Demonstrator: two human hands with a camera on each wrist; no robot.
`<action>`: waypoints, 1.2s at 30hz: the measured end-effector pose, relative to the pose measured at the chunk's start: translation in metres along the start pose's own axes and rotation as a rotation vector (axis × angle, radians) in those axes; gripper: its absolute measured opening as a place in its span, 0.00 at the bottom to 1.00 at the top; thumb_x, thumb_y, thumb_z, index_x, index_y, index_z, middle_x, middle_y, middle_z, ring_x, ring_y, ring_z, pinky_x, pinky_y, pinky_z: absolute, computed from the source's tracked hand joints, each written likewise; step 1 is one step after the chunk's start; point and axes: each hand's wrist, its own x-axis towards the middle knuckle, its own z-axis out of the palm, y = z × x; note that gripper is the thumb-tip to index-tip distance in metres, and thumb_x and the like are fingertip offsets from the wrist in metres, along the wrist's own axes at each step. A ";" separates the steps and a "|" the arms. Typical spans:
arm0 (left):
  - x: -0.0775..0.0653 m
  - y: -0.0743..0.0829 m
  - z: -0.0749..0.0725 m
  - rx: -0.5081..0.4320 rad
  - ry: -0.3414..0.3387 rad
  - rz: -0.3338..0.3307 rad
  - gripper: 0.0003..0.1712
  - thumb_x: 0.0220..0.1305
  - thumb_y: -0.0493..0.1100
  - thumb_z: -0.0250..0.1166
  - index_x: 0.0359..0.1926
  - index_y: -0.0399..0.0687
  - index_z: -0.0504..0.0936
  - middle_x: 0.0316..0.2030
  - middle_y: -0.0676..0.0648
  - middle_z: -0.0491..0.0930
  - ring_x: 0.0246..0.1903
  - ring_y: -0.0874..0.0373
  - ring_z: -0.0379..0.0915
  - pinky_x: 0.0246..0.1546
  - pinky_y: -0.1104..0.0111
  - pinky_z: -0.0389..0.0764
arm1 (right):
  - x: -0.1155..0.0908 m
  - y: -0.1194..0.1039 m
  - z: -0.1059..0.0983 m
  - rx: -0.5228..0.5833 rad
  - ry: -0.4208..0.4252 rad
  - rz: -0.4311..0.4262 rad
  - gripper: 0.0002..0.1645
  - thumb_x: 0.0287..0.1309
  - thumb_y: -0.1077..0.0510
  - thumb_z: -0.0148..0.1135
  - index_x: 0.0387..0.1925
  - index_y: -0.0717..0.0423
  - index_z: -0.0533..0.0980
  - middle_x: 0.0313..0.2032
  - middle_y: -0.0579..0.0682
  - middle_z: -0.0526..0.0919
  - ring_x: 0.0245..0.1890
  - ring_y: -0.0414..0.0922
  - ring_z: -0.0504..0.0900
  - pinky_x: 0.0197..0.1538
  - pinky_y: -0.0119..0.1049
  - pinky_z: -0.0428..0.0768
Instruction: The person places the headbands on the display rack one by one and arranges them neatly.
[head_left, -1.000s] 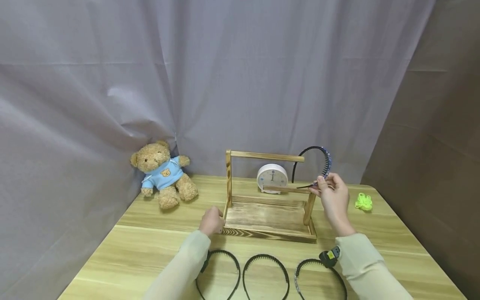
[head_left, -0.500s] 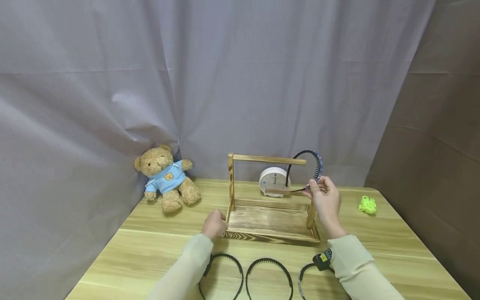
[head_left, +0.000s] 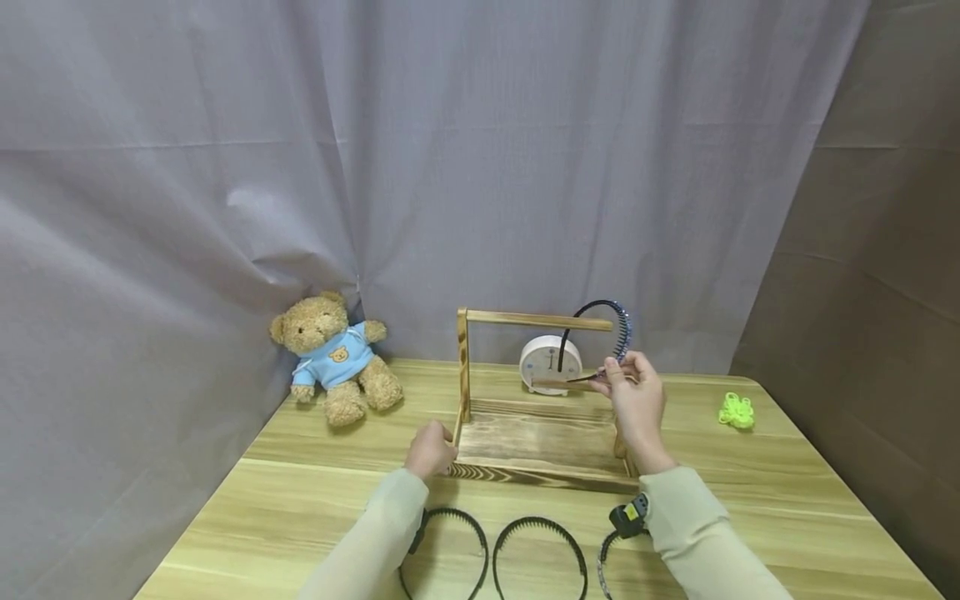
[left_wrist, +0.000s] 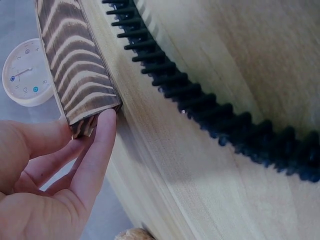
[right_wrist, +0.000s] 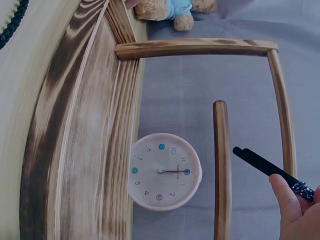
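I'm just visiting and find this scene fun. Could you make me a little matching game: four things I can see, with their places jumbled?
Things
1. Round white clock
2. Black toothed headband with blue beads
3. Brown plush teddy bear
4. Bright yellow-green looped object

Places
A. Toward the right edge of the pale wood-grain table
B. At the table's back left, by the curtain
C. Behind the brown wooden stand
D. In the right hand

Pairs: 1-C, 2-D, 3-B, 4-A

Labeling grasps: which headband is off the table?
The blue-sparkled headband, pinched in the right hand; the other three headbands lie on the table.
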 end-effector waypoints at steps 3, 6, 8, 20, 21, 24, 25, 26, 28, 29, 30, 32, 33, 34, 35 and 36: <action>0.001 -0.001 0.002 -0.014 -0.002 0.000 0.17 0.57 0.29 0.64 0.48 0.25 0.80 0.46 0.28 0.81 0.19 0.56 0.80 0.30 0.64 0.85 | -0.002 0.003 0.003 -0.005 -0.004 0.002 0.10 0.66 0.65 0.58 0.39 0.72 0.70 0.30 0.48 0.79 0.24 0.36 0.84 0.38 0.32 0.85; 0.001 -0.002 0.004 -0.014 -0.002 0.006 0.17 0.57 0.29 0.64 0.48 0.25 0.80 0.46 0.28 0.81 0.19 0.56 0.80 0.29 0.65 0.85 | -0.004 0.006 0.006 -0.019 -0.015 0.005 0.11 0.65 0.65 0.58 0.39 0.73 0.70 0.31 0.50 0.79 0.25 0.36 0.83 0.38 0.33 0.85; 0.001 -0.003 0.004 -0.012 -0.003 0.005 0.17 0.57 0.29 0.64 0.48 0.25 0.80 0.46 0.28 0.81 0.19 0.56 0.80 0.29 0.65 0.85 | -0.005 0.007 0.008 -0.031 -0.022 0.007 0.11 0.65 0.64 0.58 0.40 0.73 0.70 0.33 0.51 0.78 0.26 0.36 0.84 0.38 0.33 0.85; 0.001 -0.002 0.000 -0.033 -0.022 -0.024 0.18 0.58 0.29 0.63 0.50 0.25 0.79 0.49 0.27 0.80 0.18 0.58 0.79 0.23 0.69 0.83 | -0.009 0.009 0.026 -0.060 -0.052 0.018 0.12 0.66 0.63 0.58 0.42 0.72 0.71 0.37 0.58 0.76 0.27 0.36 0.83 0.41 0.36 0.85; 0.002 -0.003 0.000 -0.038 -0.021 -0.022 0.18 0.58 0.29 0.63 0.50 0.25 0.79 0.49 0.27 0.80 0.18 0.58 0.78 0.22 0.70 0.82 | -0.009 0.009 0.027 -0.063 -0.055 0.015 0.12 0.66 0.63 0.58 0.42 0.72 0.71 0.38 0.59 0.76 0.27 0.36 0.83 0.41 0.35 0.85; 0.003 -0.004 0.001 -0.044 -0.017 -0.017 0.18 0.58 0.29 0.63 0.50 0.25 0.79 0.49 0.27 0.80 0.17 0.59 0.78 0.19 0.71 0.81 | -0.010 0.010 0.030 -0.095 -0.070 0.021 0.12 0.67 0.61 0.57 0.43 0.70 0.72 0.40 0.60 0.77 0.28 0.36 0.84 0.41 0.36 0.85; 0.003 -0.004 0.001 -0.045 -0.017 -0.017 0.18 0.58 0.29 0.63 0.50 0.25 0.79 0.49 0.27 0.80 0.17 0.59 0.78 0.19 0.72 0.81 | -0.010 0.010 0.031 -0.114 -0.075 0.027 0.12 0.67 0.60 0.57 0.43 0.69 0.72 0.40 0.58 0.77 0.28 0.36 0.84 0.42 0.36 0.85; 0.004 -0.005 0.002 -0.044 -0.016 -0.016 0.18 0.58 0.29 0.63 0.50 0.25 0.79 0.48 0.27 0.80 0.17 0.59 0.78 0.19 0.72 0.81 | -0.010 0.010 0.032 -0.122 -0.082 0.030 0.13 0.67 0.60 0.57 0.43 0.68 0.72 0.40 0.57 0.78 0.29 0.37 0.85 0.42 0.37 0.85; 0.004 -0.004 0.002 -0.046 -0.016 -0.019 0.18 0.58 0.29 0.63 0.50 0.25 0.79 0.48 0.27 0.80 0.17 0.59 0.78 0.19 0.72 0.81 | -0.011 0.010 0.033 -0.131 -0.092 0.036 0.13 0.68 0.59 0.57 0.44 0.68 0.72 0.39 0.55 0.78 0.29 0.37 0.85 0.43 0.37 0.85; 0.004 -0.004 0.001 -0.048 -0.016 -0.020 0.18 0.58 0.29 0.63 0.50 0.25 0.79 0.48 0.27 0.80 0.17 0.59 0.78 0.19 0.72 0.81 | -0.011 0.009 0.034 -0.128 -0.095 0.037 0.14 0.68 0.59 0.57 0.44 0.68 0.72 0.39 0.53 0.78 0.29 0.37 0.84 0.43 0.37 0.85; 0.004 -0.003 0.001 -0.051 -0.016 -0.023 0.18 0.57 0.29 0.63 0.50 0.25 0.79 0.48 0.27 0.80 0.17 0.59 0.78 0.19 0.72 0.81 | -0.011 0.009 0.035 -0.124 -0.097 0.037 0.14 0.68 0.59 0.57 0.44 0.68 0.72 0.38 0.52 0.77 0.29 0.37 0.84 0.43 0.36 0.85; 0.004 -0.002 0.000 -0.055 -0.017 -0.027 0.18 0.57 0.29 0.63 0.50 0.25 0.79 0.48 0.27 0.80 0.17 0.58 0.78 0.19 0.72 0.81 | -0.011 0.008 0.037 -0.103 -0.098 0.034 0.13 0.67 0.60 0.57 0.44 0.69 0.72 0.37 0.51 0.77 0.29 0.38 0.84 0.42 0.35 0.86; 0.003 -0.002 0.000 -0.056 -0.017 -0.027 0.18 0.57 0.29 0.63 0.50 0.25 0.79 0.47 0.27 0.80 0.17 0.58 0.78 0.19 0.72 0.81 | -0.011 0.008 0.038 -0.098 -0.097 0.030 0.13 0.67 0.61 0.57 0.44 0.69 0.72 0.36 0.50 0.76 0.29 0.38 0.84 0.42 0.35 0.86; 0.003 -0.002 -0.001 -0.058 -0.018 -0.029 0.18 0.58 0.29 0.63 0.50 0.25 0.79 0.47 0.28 0.81 0.17 0.58 0.79 0.19 0.72 0.81 | -0.011 0.008 0.040 -0.087 -0.096 0.028 0.12 0.67 0.61 0.58 0.43 0.70 0.72 0.35 0.50 0.76 0.29 0.38 0.84 0.41 0.35 0.86; 0.003 -0.001 -0.001 -0.061 -0.019 -0.033 0.18 0.58 0.29 0.64 0.51 0.25 0.79 0.48 0.28 0.81 0.17 0.58 0.79 0.19 0.72 0.81 | -0.011 0.008 0.041 -0.078 -0.098 0.027 0.13 0.67 0.61 0.58 0.43 0.70 0.72 0.35 0.49 0.76 0.28 0.38 0.84 0.41 0.34 0.86; 0.003 -0.001 -0.001 -0.066 -0.021 -0.037 0.18 0.58 0.29 0.64 0.51 0.25 0.79 0.48 0.28 0.81 0.18 0.58 0.79 0.20 0.72 0.81 | -0.011 0.008 0.042 -0.065 -0.099 0.025 0.13 0.67 0.62 0.57 0.43 0.71 0.72 0.34 0.49 0.76 0.28 0.38 0.84 0.41 0.34 0.86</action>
